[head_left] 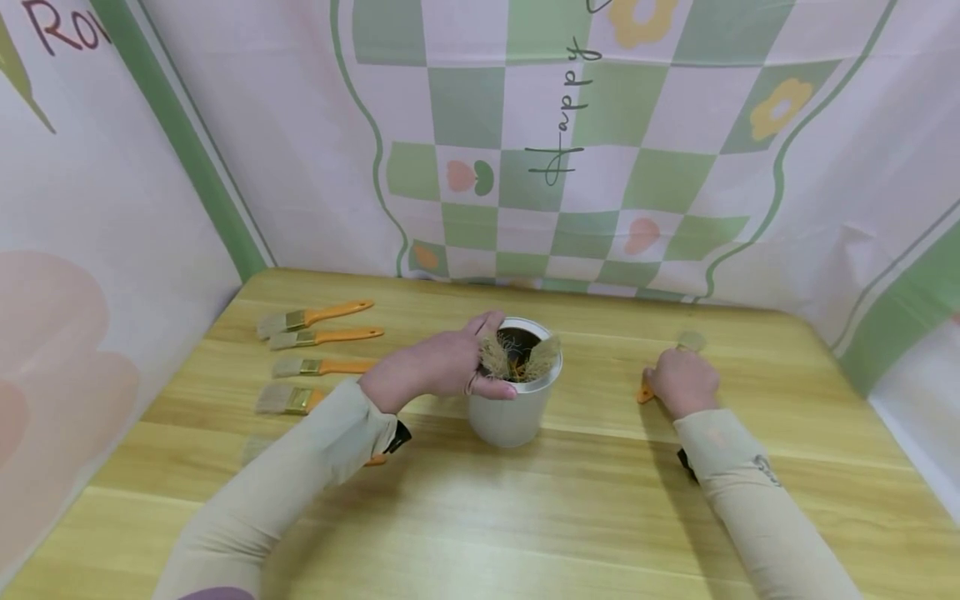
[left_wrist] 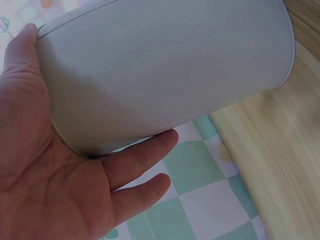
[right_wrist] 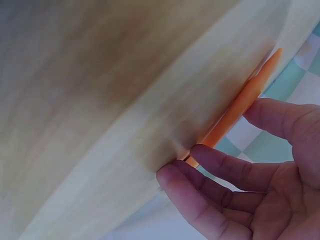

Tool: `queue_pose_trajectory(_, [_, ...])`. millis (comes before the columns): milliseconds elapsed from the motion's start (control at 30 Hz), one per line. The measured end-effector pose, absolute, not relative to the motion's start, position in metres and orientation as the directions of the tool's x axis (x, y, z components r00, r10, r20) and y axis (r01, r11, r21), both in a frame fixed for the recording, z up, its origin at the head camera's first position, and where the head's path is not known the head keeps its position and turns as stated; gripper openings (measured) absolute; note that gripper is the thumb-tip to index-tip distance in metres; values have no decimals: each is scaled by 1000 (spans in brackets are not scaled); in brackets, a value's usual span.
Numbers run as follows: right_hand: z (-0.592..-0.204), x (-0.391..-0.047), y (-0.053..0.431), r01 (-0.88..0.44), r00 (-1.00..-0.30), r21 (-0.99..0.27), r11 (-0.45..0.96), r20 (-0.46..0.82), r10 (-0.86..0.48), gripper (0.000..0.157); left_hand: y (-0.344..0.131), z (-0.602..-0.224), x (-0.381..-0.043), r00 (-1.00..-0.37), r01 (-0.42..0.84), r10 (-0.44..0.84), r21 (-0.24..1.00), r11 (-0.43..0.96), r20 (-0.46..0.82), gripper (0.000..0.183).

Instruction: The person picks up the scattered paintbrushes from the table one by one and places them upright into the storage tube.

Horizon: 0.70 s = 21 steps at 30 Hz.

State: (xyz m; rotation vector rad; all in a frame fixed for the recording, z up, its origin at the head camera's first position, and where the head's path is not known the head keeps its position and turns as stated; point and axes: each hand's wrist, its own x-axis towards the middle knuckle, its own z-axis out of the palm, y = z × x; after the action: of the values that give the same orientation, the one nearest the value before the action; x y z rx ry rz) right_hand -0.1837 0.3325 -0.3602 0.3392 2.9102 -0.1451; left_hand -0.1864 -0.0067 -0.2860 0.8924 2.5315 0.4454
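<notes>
In the head view, a white pot (head_left: 506, 421) with two upturned brushes (head_left: 542, 360) inside is stood near the middle of the tabletop (head_left: 480, 517), its rim spanned by the left hand (head_left: 450, 364). Well to the right, an orange-handled brush (head_left: 692, 340) is gripped by the right hand (head_left: 684, 383). More brushes (head_left: 341, 336) are laid in a row at left.

In the left wrist view, the pot is clasped between thumb and fingers.

In the right wrist view, the orange handle (right_wrist: 237, 110) is pinched between thumb and fingers.
</notes>
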Motion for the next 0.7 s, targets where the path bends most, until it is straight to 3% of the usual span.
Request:
queue_pose_trajectory(200, [-360, -184, 332, 248, -946, -69, 966, -231, 227, 40, -6, -287, -186, -720, 499, 633, 421, 758, -286, 111])
queue_pose_trajectory(500, [-359, -187, 326, 294, -919, -36, 955, -286, 272, 20, -6, -287, -187, -705, 475, 650, 492, 730, -283, 112])
queue_pose_trajectory(700, [-361, -187, 327, 292, -917, -29, 956, -292, 271, 18, -7, -287, -187, -699, 466, 653, 508, 725, -290, 112])
